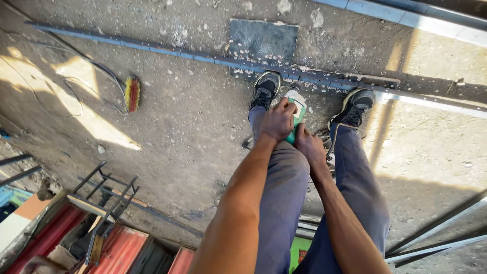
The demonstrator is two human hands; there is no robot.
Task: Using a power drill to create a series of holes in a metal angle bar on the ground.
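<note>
Both my hands grip a green and white angle grinder [297, 109] held low between my feet. My left hand [277, 121] wraps its upper body, and my right hand [309, 148] holds its rear handle. The grinder's head points at a long blue-grey steel bar [167, 50] lying across the concrete floor. My two shoes [265, 89] stand on or against that bar, right by a dark square metal plate [263, 41] under it.
A wire brush with a red and yellow handle [132, 93] lies at the left beside a thin cable [66, 91]. A black welded metal frame [104, 198] and red corrugated sheets [119, 251] sit at bottom left. More steel bars [441, 238] lie at bottom right.
</note>
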